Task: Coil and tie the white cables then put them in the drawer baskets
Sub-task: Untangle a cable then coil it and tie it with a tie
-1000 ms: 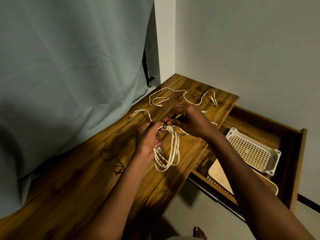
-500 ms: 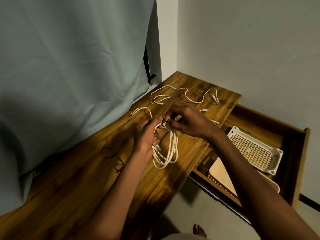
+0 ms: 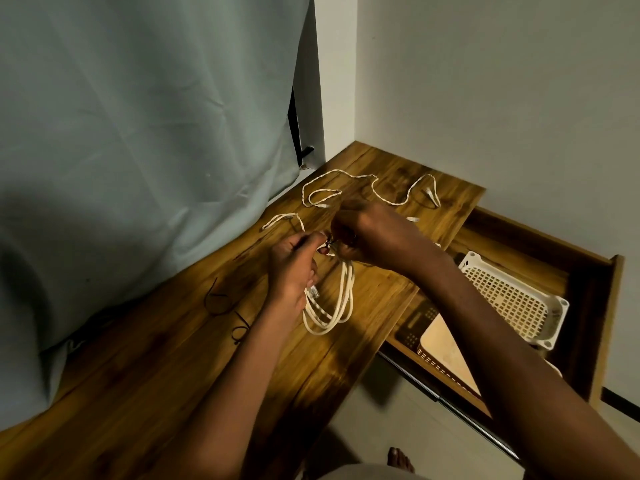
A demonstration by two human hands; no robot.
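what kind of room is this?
Probably a room in a home: a wooden desk built into a wall corner, a pale curtain alongside, an open drawer holding white plastic baskets, and a bare foot on the floor.

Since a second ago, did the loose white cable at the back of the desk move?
No. The loose white cable lies in the same curves near the desk's back corner; only the camera shifted.

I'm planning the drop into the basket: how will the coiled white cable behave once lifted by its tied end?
The coiled white cable hangs in slack loops below both hands, so it is probably floppy and would sag and swing. It looks thin, likely light. If the tie at the top isn't snug, loops may splay.
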